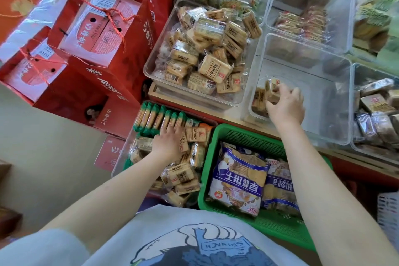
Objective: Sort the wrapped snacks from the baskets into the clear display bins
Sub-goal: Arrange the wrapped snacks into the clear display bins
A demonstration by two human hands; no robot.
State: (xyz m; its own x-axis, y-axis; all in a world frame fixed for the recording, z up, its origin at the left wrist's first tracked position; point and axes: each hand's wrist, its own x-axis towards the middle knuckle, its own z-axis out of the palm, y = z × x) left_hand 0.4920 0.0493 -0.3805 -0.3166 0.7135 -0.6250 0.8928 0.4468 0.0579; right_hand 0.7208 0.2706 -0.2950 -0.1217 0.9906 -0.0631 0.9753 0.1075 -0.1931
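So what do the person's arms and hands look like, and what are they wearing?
Both arms are bare to the wrist, with no sleeves in sight. The left hand and right hand wear no gloves, and no rings, watch or bracelet show. Below is a light grey-blue T-shirt printed with a blue-and-white wave picture.

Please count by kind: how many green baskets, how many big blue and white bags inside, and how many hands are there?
Green basket: 1
Big blue and white bags: 2
Hands: 2, the left hand and the right hand, which grips small packs
Total: 5
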